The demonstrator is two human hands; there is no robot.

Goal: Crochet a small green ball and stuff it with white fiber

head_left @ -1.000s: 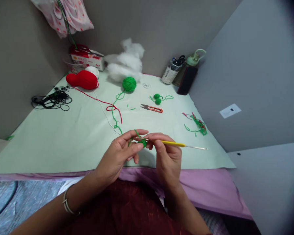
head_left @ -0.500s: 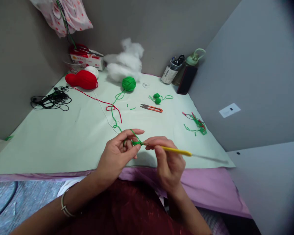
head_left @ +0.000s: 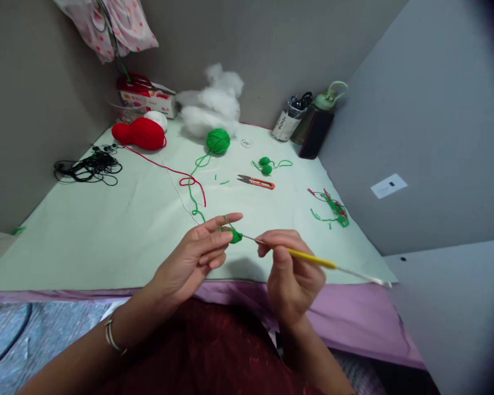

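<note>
Taking the green yarn ball [head_left: 218, 141] as my landmark, I have both hands working on its near side. My left hand [head_left: 195, 251] is pinched narrow on the small green crochet piece [head_left: 235, 236], which lies at the ends of its thumb and fingers, on the side facing my right hand [head_left: 295, 271]. That one is closed around the yellow crochet hook [head_left: 313, 258], whose thin metal end meets the piece; its other end is blurred. I count one piece, one hook and one large green ball. To the right of that ball and nearer me are two tiny green balls [head_left: 266, 166] and one pair of orange snips [head_left: 257, 182]. Left of it I get one red yarn bundle [head_left: 139, 133] and one white ball [head_left: 156, 120], with white stuffing [head_left: 214, 104] just behind it.
</note>
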